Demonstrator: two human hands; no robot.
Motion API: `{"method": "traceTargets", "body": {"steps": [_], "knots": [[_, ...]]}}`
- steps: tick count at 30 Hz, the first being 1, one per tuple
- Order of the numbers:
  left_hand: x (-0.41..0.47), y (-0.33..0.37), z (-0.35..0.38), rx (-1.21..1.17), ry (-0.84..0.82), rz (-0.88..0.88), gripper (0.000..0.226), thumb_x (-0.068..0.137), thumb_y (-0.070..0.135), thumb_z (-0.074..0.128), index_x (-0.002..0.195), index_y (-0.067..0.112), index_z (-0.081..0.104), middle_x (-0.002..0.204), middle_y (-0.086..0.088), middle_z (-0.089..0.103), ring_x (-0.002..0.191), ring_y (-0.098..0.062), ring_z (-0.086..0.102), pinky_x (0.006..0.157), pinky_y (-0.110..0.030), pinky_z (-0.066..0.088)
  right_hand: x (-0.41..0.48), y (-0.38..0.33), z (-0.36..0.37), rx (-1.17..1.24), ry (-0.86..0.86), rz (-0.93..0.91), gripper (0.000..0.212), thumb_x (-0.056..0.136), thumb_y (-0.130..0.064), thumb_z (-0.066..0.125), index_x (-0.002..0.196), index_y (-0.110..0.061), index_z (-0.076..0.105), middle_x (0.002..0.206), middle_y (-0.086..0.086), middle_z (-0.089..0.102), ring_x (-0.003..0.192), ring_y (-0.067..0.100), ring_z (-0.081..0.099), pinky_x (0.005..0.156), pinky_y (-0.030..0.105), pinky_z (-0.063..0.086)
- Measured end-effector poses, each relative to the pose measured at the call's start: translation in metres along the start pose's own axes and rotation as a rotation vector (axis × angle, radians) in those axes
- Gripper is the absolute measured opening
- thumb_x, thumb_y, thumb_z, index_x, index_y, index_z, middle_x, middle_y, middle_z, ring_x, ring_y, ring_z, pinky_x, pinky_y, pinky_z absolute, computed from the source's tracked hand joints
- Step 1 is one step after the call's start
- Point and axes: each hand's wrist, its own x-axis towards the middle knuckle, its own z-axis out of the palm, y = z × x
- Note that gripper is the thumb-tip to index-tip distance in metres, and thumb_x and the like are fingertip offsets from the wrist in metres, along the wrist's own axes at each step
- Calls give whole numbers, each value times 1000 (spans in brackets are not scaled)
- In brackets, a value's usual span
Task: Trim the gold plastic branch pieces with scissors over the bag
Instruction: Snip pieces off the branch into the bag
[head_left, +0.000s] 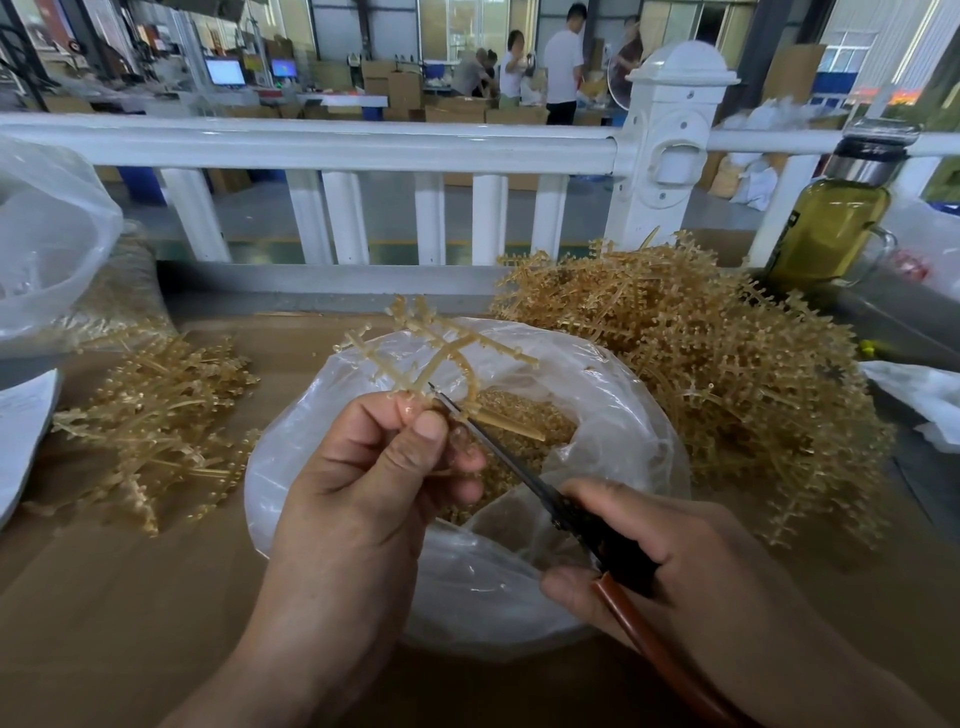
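Centrally in the frame, a gold plastic branch piece (434, 345) stands over the open clear bag (322, 415), its sprigs fanning toward the upper centre and its cut stem slanting down to the right above the gold trimmings (524, 410) inside. The left hand (374, 478), palm turned inward, pinches the branch's base between thumb and curled fingers. From the lower right, the right hand (685, 561) wraps its fingers round the handles of the scissors (519, 467), whose long axis runs diagonally, tip pointing to the upper left and meeting the branch just beside the left thumb. Heaps of branches lie on the brown table (130, 597): a small pile (156, 415) at left, a large pile (727, 364) at right.
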Motion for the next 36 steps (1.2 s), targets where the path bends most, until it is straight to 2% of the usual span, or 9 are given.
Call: {"method": "traceTargets", "body": {"steps": [4,9,12,19,25,31,36], "knots": [[1,0,-2,-16,3,-9,16,86,20,61,73,24,68,74,-8,67,72,-18,67,62,-26,56,0,-2,-1,30,-20,0,47,75,-78,57,117,-58,52,100,-39,62,83,-14,63,72,1,43],[2,1,-3,-10,10,-16,14,86,21,62,73,24,68,75,-9,67,72,-18,66,62,-26,56,1,-4,-3,47,-27,-5,51,75,-84,48,118,-57,53,96,-35,63,80,-12,64,66,3,44],[2,1,-3,-1,15,-14,15,86,21,61,73,24,68,75,-9,67,72,-17,67,61,-26,55,0,-3,-4,43,-26,-3,57,73,-88,46,120,-57,52,98,-36,62,83,-14,63,68,2,44],[1,1,0,15,6,4,13,85,19,62,74,24,68,76,-10,67,72,-19,66,61,-26,55,0,-1,-3,11,-6,-7,48,77,-73,59,119,-51,55,92,-25,66,78,-5,65,64,11,47],[0,-1,1,23,23,4,17,84,18,62,71,26,68,74,-8,68,70,-17,66,60,-26,55,0,1,-2,13,-3,-25,45,79,-68,63,119,-48,59,90,-25,67,74,-6,64,62,10,45],[0,0,2,18,26,-1,18,84,18,61,70,26,68,74,-9,68,70,-18,67,60,-26,55,0,2,-3,3,10,-25,44,79,-70,62,116,-46,60,85,-25,65,71,-6,62,60,9,43],[1,3,0,1,36,-28,12,81,19,64,71,24,68,77,-7,69,72,-20,67,67,-31,59,-1,3,-1,-59,42,-28,50,77,-72,58,119,-45,57,85,-21,65,73,-4,62,61,11,45]]}}
